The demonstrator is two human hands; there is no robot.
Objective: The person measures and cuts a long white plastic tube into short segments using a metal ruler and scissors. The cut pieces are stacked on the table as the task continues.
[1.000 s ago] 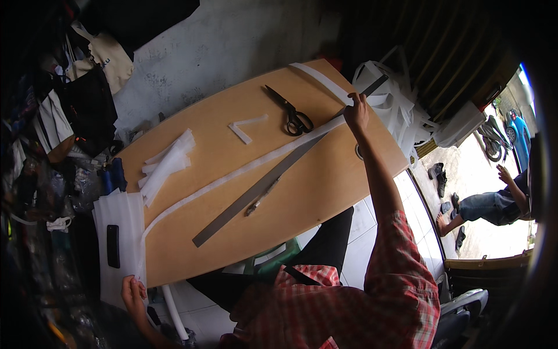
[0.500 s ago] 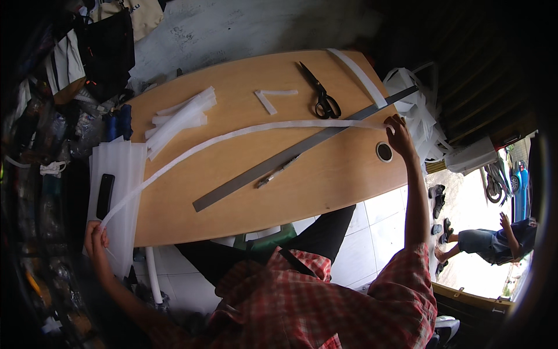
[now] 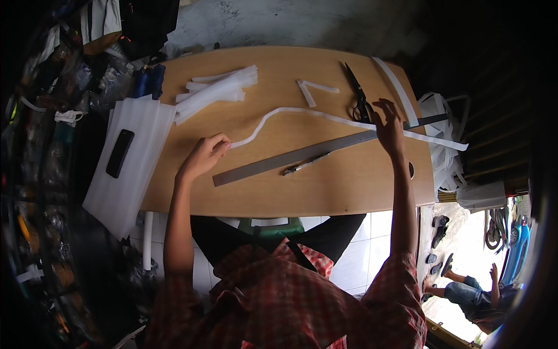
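Black phone [image 3: 120, 153] at left; blue car [image 3: 515, 255], dark shoes [image 3: 439, 235] outside.

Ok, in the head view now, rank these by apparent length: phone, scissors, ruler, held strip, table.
1. Table
2. Held strip and ruler: too close to rank, since the strip bends
3. Scissors
4. Phone, not far behind the scissors

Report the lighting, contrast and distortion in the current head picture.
Head view: outdoor ground at right nearly blown out by daylight; head view: ribbed panel above it sunk in darkness; head view: white strip stands out clearly against the table, whose far edge looks bowed, probably by the fisheye.
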